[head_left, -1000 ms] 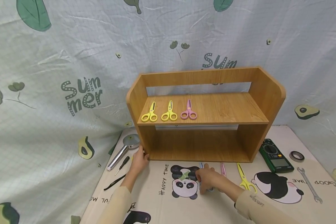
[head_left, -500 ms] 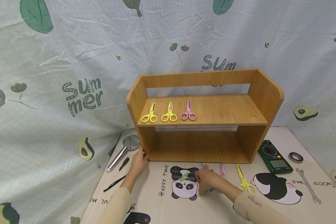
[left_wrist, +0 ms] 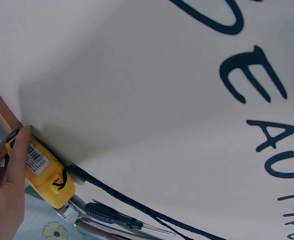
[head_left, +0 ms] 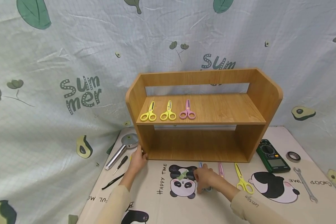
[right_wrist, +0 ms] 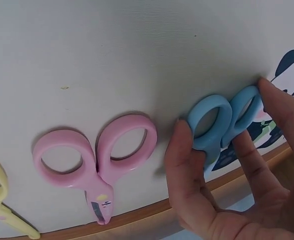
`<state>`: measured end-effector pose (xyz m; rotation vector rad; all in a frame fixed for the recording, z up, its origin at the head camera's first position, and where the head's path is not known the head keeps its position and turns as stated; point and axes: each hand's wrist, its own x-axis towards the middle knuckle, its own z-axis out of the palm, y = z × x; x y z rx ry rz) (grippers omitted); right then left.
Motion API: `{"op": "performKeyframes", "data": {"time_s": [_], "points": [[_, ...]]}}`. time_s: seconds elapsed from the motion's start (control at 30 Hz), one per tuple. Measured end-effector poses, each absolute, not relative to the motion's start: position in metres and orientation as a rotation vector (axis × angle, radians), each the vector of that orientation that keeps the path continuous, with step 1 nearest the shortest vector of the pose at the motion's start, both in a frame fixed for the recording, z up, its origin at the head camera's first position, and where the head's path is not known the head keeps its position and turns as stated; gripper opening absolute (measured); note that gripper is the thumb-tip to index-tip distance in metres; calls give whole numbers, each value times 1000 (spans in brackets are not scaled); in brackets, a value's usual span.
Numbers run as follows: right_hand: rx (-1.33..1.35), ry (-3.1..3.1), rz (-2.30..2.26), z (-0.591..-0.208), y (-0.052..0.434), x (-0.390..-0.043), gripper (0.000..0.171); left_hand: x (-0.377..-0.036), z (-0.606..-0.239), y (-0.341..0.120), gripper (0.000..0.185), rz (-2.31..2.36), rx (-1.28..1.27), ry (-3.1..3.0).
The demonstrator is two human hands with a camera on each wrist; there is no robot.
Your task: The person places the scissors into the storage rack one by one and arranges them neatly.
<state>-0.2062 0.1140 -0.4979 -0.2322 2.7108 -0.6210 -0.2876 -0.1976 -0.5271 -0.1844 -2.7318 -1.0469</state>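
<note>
In the head view my left hand [head_left: 137, 163] touches the lower left corner of a two-tier wooden shelf [head_left: 198, 123]. The left wrist view has its extended thumb lying over a yellow tape measure [left_wrist: 49, 182] and reaching the shelf's edge. My right hand [head_left: 206, 178] pinches the handles of blue scissors [right_wrist: 214, 141], one digit at either outer side; the blades are mostly hidden. Pink scissors [right_wrist: 99, 172] lie beside them, then yellow scissors [head_left: 243, 180]. On the upper tier stand two yellow scissors [head_left: 168, 114] and one pink pair [head_left: 187, 112], leaning or lying with points up.
At the left lie a shower head [head_left: 120, 152], a screwdriver [head_left: 121, 164] and a black cord [head_left: 113, 181]. To the right are a green multimeter [head_left: 273, 157], a roll of black tape [head_left: 293, 156] and a wrench [head_left: 305, 185]. A printed curtain [head_left: 72, 56] hangs behind.
The head view has shifted very slightly. Both hands stay in about the same places, and the right keeps hold of the blue scissors.
</note>
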Motion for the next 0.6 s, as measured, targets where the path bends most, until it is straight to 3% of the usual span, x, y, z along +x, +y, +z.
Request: {"op": "performKeyframes", "data": {"time_s": [0.6], "points": [[-244,2695,-646,-499,115,-207,36,-289,-528,-198,54,-1062,-182,-2730]]}}
